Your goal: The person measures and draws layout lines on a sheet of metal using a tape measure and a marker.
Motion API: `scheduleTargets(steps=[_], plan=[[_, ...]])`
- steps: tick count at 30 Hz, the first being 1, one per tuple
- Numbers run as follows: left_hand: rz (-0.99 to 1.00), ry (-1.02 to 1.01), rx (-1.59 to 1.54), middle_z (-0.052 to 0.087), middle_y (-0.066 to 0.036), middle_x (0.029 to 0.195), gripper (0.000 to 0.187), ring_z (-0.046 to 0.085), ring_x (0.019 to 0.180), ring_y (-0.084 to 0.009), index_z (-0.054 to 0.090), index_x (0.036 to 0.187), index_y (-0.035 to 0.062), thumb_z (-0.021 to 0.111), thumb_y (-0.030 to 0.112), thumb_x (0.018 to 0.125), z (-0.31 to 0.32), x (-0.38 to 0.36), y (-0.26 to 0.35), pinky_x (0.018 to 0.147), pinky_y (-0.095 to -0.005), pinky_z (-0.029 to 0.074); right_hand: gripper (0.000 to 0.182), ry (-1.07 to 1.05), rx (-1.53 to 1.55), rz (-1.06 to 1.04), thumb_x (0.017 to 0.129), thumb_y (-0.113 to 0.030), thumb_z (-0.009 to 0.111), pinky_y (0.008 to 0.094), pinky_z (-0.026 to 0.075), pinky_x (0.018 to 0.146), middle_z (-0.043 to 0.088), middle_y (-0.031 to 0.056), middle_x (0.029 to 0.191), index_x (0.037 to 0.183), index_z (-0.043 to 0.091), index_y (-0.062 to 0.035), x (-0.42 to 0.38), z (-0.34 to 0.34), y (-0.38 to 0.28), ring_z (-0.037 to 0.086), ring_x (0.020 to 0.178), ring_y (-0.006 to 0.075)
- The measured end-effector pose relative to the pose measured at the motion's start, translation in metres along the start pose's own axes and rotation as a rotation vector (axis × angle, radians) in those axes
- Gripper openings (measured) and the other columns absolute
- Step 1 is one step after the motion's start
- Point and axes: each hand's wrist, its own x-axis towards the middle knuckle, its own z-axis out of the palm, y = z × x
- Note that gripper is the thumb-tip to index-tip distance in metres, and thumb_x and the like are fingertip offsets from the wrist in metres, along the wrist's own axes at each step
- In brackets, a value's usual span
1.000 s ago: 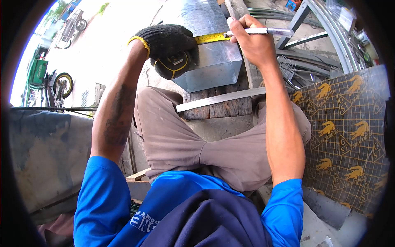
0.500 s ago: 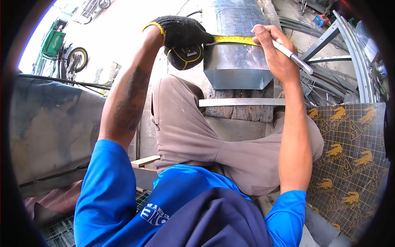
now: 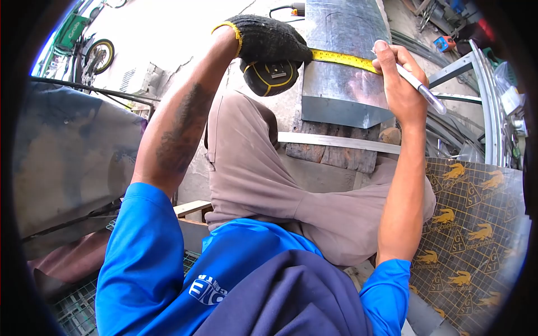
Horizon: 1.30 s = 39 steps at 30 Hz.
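My left hand (image 3: 266, 40), in a black knit glove with a yellow cuff, is closed at the left edge of the metal sheet (image 3: 342, 84). It holds the extended yellow tape blade (image 3: 343, 58), with the black tape measure case (image 3: 270, 77) hanging just below. The blade lies across the sheet to my right hand (image 3: 399, 73), which is bare. Its fingers are closed round a white marker (image 3: 417, 85) and meet the blade's far end at the sheet's right edge. The sheet has a bent front flap and rests over dark wood (image 3: 330, 155).
A light metal strip (image 3: 336, 141) crosses the wood between my knees. At the right stand a metal frame (image 3: 486, 106) and a board with crocodile prints (image 3: 471, 235). A motorcycle (image 3: 98, 56) is at the far left, and a cable runs behind my left hand.
The view has shifted, so the sheet and both hands appear further right. The tape now slopes down to the right in view. Both hands keep their holds.
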Motion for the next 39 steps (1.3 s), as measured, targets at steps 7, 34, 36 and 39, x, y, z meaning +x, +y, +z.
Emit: scheduleTargets(steps=[7, 34, 36, 39], plan=[[-0.04, 0.034, 0.03, 0.076, -0.011, 0.099, 0.052, 0.068, 0.086, -0.0192, 0.075, 0.113, 0.006, 0.053, 0.051, 0.1, 0.006, 0.013, -0.008, 0.082, -0.036, 0.055, 0.037, -0.042, 0.181, 0.05, 0.101, -0.037, 0.07, 0.025, 0.052, 0.073, 0.072, 0.0014, 0.081, 0.103, 0.074, -0.0005, 0.002, 0.01, -0.01, 0.064, 0.076, 0.0075], [-0.024, 0.033, -0.023, 0.075, -0.012, 0.101, 0.053, 0.067, 0.088, -0.0205, 0.076, 0.11, 0.0033, 0.054, 0.051, 0.102, 0.011, 0.019, -0.02, 0.086, -0.0363, 0.054, 0.035, -0.062, 0.113, -0.007, 0.096, -0.02, 0.068, 0.0285, 0.048, 0.056, 0.05, 0.0004, 0.062, 0.072, 0.053, 0.0002, 0.018, 0.058, -0.011, 0.059, 0.058, 0.0088], [0.032, 0.056, -0.01, 0.075, -0.012, 0.101, 0.054, 0.067, 0.089, -0.0209, 0.076, 0.11, 0.0036, 0.054, 0.052, 0.102, 0.013, 0.017, -0.02, 0.086, -0.0364, 0.054, 0.035, -0.072, 0.091, -0.043, 0.096, -0.019, 0.068, 0.0291, 0.047, 0.056, 0.049, 0.0005, 0.062, 0.072, 0.052, 0.0008, 0.018, 0.058, -0.012, 0.059, 0.057, 0.0091], [-0.053, 0.032, -0.033, 0.075, -0.012, 0.101, 0.055, 0.067, 0.087, -0.0209, 0.075, 0.11, 0.004, 0.053, 0.053, 0.102, 0.007, 0.003, -0.006, 0.084, -0.0366, 0.054, 0.036, -0.066, 0.101, 0.008, 0.096, -0.02, 0.067, 0.0294, 0.047, 0.055, 0.05, 0.0009, 0.061, 0.07, 0.051, 0.0005, 0.017, 0.058, -0.014, 0.058, 0.057, 0.0089]])
